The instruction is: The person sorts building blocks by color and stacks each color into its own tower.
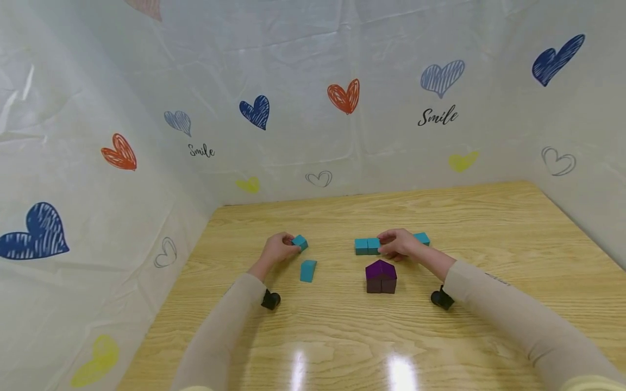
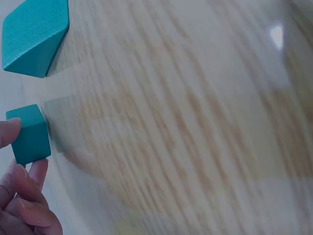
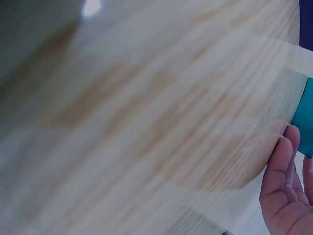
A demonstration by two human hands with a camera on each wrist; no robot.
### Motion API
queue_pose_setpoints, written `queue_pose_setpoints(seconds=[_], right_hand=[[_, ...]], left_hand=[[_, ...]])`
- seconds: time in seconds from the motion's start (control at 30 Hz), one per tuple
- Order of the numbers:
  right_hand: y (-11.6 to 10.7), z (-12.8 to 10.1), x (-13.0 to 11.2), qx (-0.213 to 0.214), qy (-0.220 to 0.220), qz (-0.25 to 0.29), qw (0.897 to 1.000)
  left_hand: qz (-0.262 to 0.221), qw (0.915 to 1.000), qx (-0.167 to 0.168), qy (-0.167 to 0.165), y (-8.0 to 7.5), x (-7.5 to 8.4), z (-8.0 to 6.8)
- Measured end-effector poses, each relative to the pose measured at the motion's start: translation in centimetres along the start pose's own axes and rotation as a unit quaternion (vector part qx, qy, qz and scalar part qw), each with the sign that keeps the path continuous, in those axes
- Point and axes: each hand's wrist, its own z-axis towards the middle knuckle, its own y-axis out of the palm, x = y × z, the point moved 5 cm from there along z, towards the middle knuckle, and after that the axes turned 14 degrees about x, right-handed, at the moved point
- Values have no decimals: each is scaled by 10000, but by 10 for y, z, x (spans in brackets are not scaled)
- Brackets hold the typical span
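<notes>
My left hand pinches a teal cube between thumb and fingers, and the cube looks tilted in the head view. In the left wrist view the thumb lies on one side of this cube with fingertips beneath it. A teal block with a sloped face stands on the table nearer me. My right hand grips the right one of two teal cubes; the other cube sits against its left side. In the right wrist view, the fingers partly border a teal cube cut off by the frame.
Closer to me stands a small house shape of brown blocks under a purple roof. Another teal block lies behind my right wrist. White sheeting with printed hearts bounds the wooden table at the back and sides.
</notes>
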Motion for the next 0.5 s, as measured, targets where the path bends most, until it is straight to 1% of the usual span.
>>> queue_pose_setpoints(seconds=[0.1,0.23,0.4,0.5], right_hand=[[0,1,1,-4,18,12,10000],[0,1,1,-16,22,64,10000],[0,1,1,-15,15,63,10000],[0,1,2,-12,33,74,10000]], left_hand=[[-84,9999,33,49,0,7,-1],[-197,9995,35,246,2,21,-2],[-217,9963,70,829,9,46,-1],[-229,9939,17,1080,16,63,-3]])
